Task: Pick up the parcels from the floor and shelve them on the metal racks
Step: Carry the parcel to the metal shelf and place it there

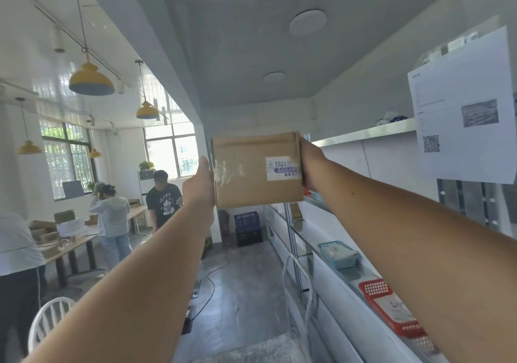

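A brown cardboard parcel (251, 171) with clear tape and a white label is held high in front of me, at arm's length. My left hand (200, 185) presses its left side and my right hand (310, 164) presses its right side. The metal rack (363, 134) runs along the right wall; its top shelf edge lies just right of the parcel, at about the parcel's height. The fingers of both hands are hidden behind the box.
Lower rack shelves hold a blue basket (338, 253) and a red basket (391, 306). A paper notice (461, 110) hangs at the right. Blue crates (247, 228) stand at the aisle's end. People work at tables (70, 246) on the left. A white chair (47, 320) is near left.
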`<action>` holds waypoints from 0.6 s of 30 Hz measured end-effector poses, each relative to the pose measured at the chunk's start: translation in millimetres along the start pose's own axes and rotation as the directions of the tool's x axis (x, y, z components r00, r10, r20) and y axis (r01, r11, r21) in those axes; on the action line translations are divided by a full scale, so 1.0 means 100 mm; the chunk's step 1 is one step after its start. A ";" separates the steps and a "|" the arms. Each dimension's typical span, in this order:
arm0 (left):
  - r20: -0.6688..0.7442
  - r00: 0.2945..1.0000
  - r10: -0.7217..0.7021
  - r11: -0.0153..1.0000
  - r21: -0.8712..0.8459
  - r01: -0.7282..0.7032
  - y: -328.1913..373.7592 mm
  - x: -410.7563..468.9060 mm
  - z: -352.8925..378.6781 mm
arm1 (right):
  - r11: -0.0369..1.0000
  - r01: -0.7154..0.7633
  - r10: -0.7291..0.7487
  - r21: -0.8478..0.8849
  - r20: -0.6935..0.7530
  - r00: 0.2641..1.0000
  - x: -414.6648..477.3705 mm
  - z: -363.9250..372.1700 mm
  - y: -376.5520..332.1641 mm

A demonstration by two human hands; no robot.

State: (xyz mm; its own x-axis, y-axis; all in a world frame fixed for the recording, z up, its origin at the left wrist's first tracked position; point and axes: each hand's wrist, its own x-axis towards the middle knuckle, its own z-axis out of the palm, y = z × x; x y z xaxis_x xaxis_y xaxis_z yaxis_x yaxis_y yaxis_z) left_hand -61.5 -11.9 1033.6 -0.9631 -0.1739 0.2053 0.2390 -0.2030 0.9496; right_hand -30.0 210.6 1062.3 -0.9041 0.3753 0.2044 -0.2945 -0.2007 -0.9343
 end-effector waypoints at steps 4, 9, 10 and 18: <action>-0.032 0.999 0.009 1.000 -0.004 -0.009 -0.02 0.04 0.05 | 0.995 -0.038 0.030 0.091 0.090 0.995 0.04 -0.03 0.01; 0.004 0.999 0.048 0.996 0.077 -0.049 -0.15 0.12 0.06 | 0.999 -0.049 0.050 -0.009 0.126 0.991 0.06 -0.07 0.07; 0.017 1.000 0.019 0.997 0.069 -0.020 -0.16 0.13 0.06 | 0.999 -0.038 0.040 -0.023 0.120 0.992 0.07 -0.08 0.08; 0.131 0.991 0.001 0.999 0.047 -0.007 -0.14 0.02 -0.03 | 0.986 0.070 -0.049 -0.149 0.139 0.989 0.02 -0.13 0.21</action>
State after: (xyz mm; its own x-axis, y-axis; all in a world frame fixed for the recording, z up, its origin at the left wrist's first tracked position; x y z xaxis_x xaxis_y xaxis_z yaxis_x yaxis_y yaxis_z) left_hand -66.1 -12.2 1019.7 -0.9708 -0.0459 0.2355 0.2398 -0.1563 0.9581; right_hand -33.7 218.8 1038.8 -0.9228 0.2552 0.2887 -0.3077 -0.0374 -0.9507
